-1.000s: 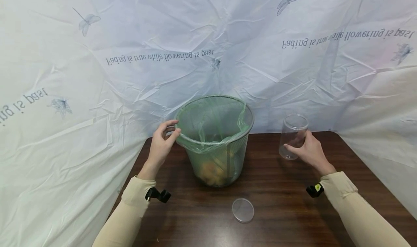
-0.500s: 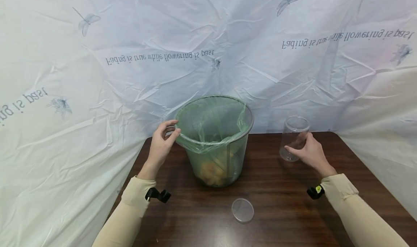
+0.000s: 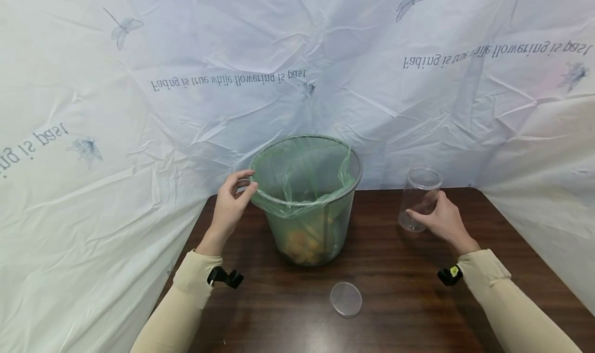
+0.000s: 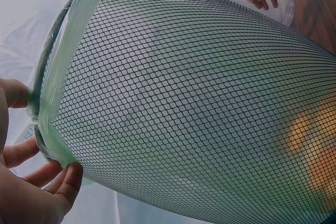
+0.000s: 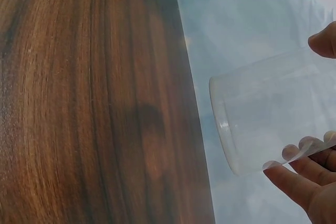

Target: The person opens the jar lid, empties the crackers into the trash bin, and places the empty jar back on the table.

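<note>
My left hand (image 3: 228,205) grips the left side of the rim of a mesh trash can (image 3: 341,224), fingers and thumb at the edge. A green plastic bag (image 3: 290,208) lines the can and folds over its rim. Orange-yellow contents (image 4: 320,150) show through the mesh at the bottom; their kind is unclear. My right hand (image 3: 443,218) holds a clear, lidless jar (image 3: 413,200) round its side, nearly upright, over the right back of the table. Whether the jar touches the tabletop I cannot tell. A clear round lid (image 3: 346,300) lies flat in front of the can.
The dark wooden table (image 3: 395,291) has its back edge close behind the can and jar. White printed plastic sheeting (image 3: 297,43) hangs behind and on both sides. A black wrist mount (image 3: 226,278) sits at my left cuff, and another (image 3: 450,275) at my right.
My right hand and the jar have shifted very slightly toward me and to the right. The left hand, can and lid stay in place.
</note>
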The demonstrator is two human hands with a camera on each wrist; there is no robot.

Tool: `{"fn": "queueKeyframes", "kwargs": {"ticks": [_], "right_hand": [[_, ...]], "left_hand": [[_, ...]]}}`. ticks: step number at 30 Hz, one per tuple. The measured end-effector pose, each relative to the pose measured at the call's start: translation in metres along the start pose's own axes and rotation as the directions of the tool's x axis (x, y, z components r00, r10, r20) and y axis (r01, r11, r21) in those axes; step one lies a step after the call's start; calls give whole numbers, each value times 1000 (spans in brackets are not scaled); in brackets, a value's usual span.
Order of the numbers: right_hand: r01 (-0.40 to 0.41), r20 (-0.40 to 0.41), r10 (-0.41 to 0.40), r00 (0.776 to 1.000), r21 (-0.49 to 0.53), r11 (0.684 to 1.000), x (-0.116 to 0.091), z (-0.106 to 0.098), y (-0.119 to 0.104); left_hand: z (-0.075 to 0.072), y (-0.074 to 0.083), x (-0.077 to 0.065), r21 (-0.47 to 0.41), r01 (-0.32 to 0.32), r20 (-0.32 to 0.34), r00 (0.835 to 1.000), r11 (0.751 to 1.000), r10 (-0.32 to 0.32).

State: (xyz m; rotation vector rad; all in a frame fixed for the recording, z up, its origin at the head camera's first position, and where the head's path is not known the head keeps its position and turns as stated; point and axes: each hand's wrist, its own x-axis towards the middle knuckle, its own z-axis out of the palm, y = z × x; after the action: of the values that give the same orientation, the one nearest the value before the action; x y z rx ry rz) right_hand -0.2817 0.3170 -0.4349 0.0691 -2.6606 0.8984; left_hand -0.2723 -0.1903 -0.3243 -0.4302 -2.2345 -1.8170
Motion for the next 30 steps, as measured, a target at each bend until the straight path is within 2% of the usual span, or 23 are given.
{"fn": "queueKeyframes", "kwargs": {"ticks": [11, 30], "right_hand": [[-9, 26, 9, 1000, 10, 1000, -3, 3, -2], [-8, 11, 8, 1000, 15, 1000, -7, 9, 5]], "left_hand": [[0, -2, 0, -8, -10, -5, 1000, 1000, 10], [0, -4, 1, -14, -21, -14, 1000, 1000, 21]]}}
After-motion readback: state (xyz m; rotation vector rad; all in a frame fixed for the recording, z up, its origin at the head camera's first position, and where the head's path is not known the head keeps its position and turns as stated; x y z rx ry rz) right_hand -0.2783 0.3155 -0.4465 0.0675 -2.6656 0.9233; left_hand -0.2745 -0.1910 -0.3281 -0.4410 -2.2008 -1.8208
